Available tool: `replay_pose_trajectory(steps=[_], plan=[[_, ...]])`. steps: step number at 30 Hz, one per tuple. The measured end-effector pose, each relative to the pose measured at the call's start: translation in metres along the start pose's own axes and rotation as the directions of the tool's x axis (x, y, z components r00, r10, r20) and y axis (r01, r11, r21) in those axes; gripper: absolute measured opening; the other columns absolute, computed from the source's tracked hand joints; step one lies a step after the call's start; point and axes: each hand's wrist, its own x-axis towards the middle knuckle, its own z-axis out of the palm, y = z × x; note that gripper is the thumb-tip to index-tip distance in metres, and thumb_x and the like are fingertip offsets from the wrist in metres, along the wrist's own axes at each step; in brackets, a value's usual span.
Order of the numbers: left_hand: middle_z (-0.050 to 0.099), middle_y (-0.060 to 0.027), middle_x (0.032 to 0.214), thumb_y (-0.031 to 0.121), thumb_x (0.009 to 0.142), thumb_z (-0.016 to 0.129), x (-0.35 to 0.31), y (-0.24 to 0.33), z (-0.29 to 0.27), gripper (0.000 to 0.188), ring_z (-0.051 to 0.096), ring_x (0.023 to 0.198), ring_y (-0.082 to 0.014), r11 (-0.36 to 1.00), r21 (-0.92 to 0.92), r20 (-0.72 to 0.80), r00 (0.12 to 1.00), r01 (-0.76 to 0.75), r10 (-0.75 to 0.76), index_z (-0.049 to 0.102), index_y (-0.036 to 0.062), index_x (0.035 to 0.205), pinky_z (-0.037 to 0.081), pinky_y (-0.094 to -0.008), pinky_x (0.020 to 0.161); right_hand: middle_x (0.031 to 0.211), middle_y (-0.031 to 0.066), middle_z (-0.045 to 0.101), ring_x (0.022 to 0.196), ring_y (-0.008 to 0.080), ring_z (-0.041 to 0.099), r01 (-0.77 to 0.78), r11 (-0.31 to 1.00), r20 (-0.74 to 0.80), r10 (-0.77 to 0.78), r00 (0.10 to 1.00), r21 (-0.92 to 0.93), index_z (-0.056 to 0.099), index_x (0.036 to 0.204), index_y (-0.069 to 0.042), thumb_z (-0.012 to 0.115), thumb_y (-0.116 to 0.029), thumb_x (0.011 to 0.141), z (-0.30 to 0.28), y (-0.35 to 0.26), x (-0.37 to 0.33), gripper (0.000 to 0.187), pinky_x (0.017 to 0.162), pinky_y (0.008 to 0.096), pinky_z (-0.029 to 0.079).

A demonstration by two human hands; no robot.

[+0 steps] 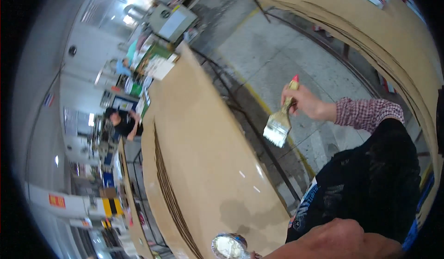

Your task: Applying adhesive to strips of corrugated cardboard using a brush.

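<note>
Where the right hand [303, 102] stands out over the grey, scuffed floor [277, 60], its fingers are wrapped around a flat, wide paintbrush with a pale wooden handle, red at the tip [280, 121], its bristles coated in white paste and pointing downward, clear of the long, smooth brown sheet of board [199, 125]. Crinkled checked cloth, a reddish sleeve [365, 113], covers that forearm. Near the lower edge, a round container of lumpy white paste [229, 247] shows over the board's near end; only a sliver of the left hand [255, 255] appears beside it, so I can't tell whether its fingers grip.
</note>
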Motion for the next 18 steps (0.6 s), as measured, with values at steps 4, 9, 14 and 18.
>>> replay_pose_trajectory(steps=[4, 9, 14, 18], plan=[[0.046, -0.0013, 0.051, 0.007, 0.072, 0.06, 0.084, 0.119, 0.108, 0.012, 0.042, 0.039, -0.0102, 0.972, 0.155, 0.221, 0.965, -0.18, 0.143, 0.048, 0.0075, 0.075, 0.033, -0.0244, 0.036, 0.07, 0.0056, 0.058, 0.047, 0.0108, 0.049, 0.125, 0.973, -0.35, -0.051, 0.935, 0.194, 0.052, 0.078, -0.007, 0.047, -0.023, 0.086, -0.07, -0.001, 0.011, 0.019, 0.038, 0.025, 0.038], [0.046, -0.0008, 0.052, 0.006, 0.072, 0.06, 0.112, 0.278, 0.269, 0.012, 0.041, 0.04, -0.0095, 0.85, 0.306, 0.484, 0.839, -0.429, 0.249, 0.048, 0.0075, 0.074, 0.032, -0.0241, 0.037, 0.072, 0.0029, 0.059, 0.045, 0.0097, 0.046, 0.341, 0.913, -0.624, -0.134, 0.77, 0.224, 0.053, 0.08, -0.011, 0.044, -0.034, 0.089, -0.117, -0.003, 0.023, 0.027, 0.039, 0.0237, 0.033], [0.046, 0.0004, 0.053, 0.007, 0.074, 0.061, 0.039, 0.387, 0.473, 0.012, 0.041, 0.041, -0.0082, 0.645, 0.415, 0.691, 0.683, -0.641, 0.235, 0.05, 0.007, 0.076, 0.03, -0.0234, 0.038, 0.074, 0.0018, 0.058, 0.048, 0.007, 0.045, 0.663, 0.743, -0.842, -0.301, 0.448, 0.087, 0.053, 0.085, -0.011, 0.041, -0.043, 0.091, -0.182, -0.02, -0.052, 0.035, 0.041, 0.0202, 0.034], [0.049, 0.0, 0.059, 0.009, 0.073, 0.063, 0.026, 0.435, 0.639, 0.016, 0.045, 0.044, -0.0084, 0.488, 0.293, 0.909, 0.397, -0.822, 0.122, 0.049, 0.0052, 0.079, 0.034, -0.0234, 0.04, 0.078, 0.0017, 0.06, 0.051, 0.0057, 0.046, 0.757, 0.64, -0.958, -0.278, 0.069, -0.131, 0.054, 0.088, -0.01, 0.044, -0.044, 0.091, -0.211, -0.026, -0.122, 0.035, 0.044, 0.0195, 0.036]])
